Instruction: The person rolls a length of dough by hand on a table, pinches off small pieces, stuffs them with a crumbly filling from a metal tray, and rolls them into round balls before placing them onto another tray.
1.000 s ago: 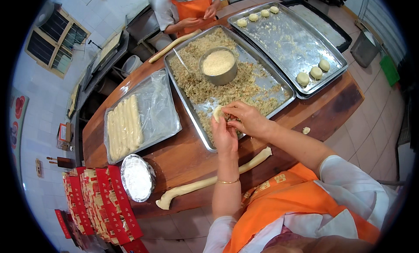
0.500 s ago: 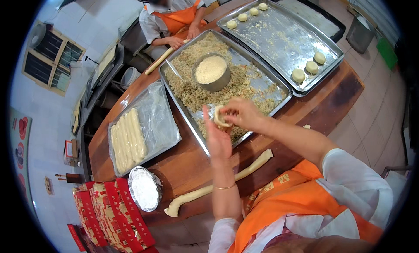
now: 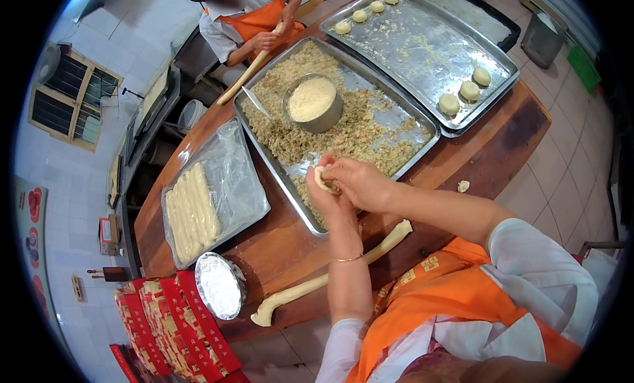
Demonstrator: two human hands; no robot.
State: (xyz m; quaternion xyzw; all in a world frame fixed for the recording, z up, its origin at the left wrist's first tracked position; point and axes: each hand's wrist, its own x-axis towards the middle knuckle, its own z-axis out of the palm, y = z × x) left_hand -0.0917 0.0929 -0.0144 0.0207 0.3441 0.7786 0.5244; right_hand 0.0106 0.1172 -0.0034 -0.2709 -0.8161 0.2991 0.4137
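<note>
My left hand point(image 3: 325, 196) cups a piece of pale dough point(image 3: 322, 177) over the near side of the tray of crumbly filling point(image 3: 290, 139). My right hand point(image 3: 353, 181) closes on the same dough from the right, fingertips at its middle; what lies inside the dough is mostly hidden. A metal tub of pale grains point(image 3: 312, 100) stands in the filling, a utensil point(image 3: 256, 100) at the tray's left. A long dough rope point(image 3: 330, 274) lies on the wooden table in front of me, and a small dough scrap point(image 3: 463, 185) is to the right.
A tray of dough strips point(image 3: 191, 211) and a bowl of white powder point(image 3: 218, 284) are left. Red printed packaging point(image 3: 172, 327) is piled below. A metal tray point(image 3: 416, 46) with several dough rounds is back right. A co-worker point(image 3: 241, 26) grips another dough rope across the table.
My left fingers, stretched out half a second ago, now curl round the dough, and my hands are closer together. The co-worker has lifted one end of the far dough rope.
</note>
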